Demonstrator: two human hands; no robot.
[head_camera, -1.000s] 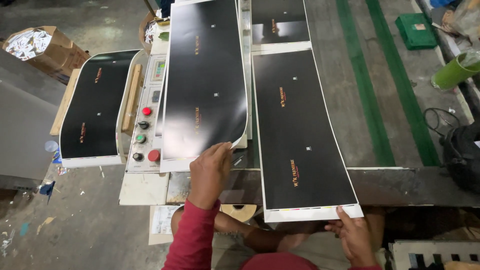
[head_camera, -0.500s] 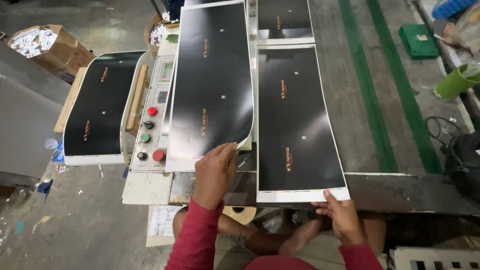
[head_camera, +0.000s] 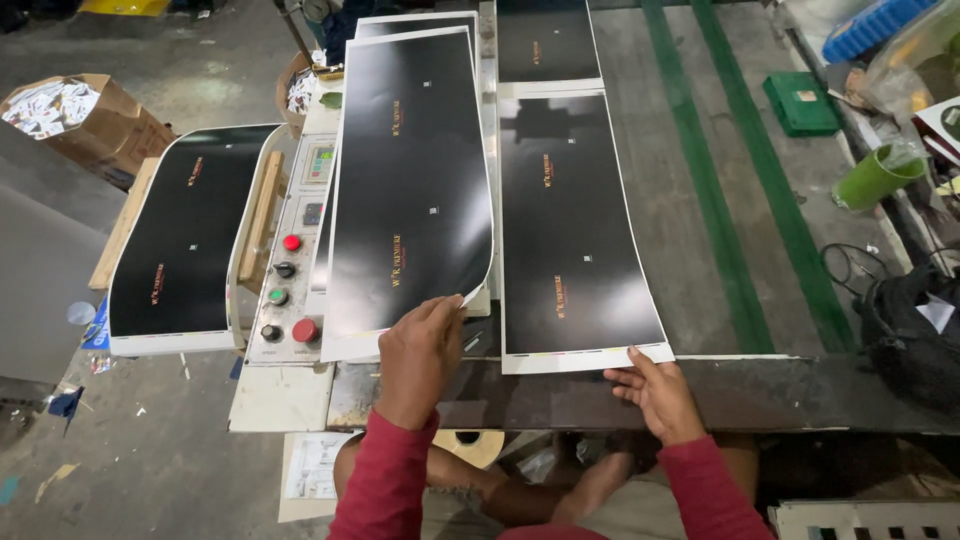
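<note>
Our left hand pinches sheet 1's curled corner; right hand, fingers loose, steadies sheet 2; neither squared yet.

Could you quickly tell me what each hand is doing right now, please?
Left hand: closed on the near corner of the left sheet, which curls up.
Right hand: open, fingertips on the near edge of the right sheet.

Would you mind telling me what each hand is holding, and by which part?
The left hand grips the left black sheet at its curled near right corner. The right hand touches the right black sheet's near right corner.
</note>
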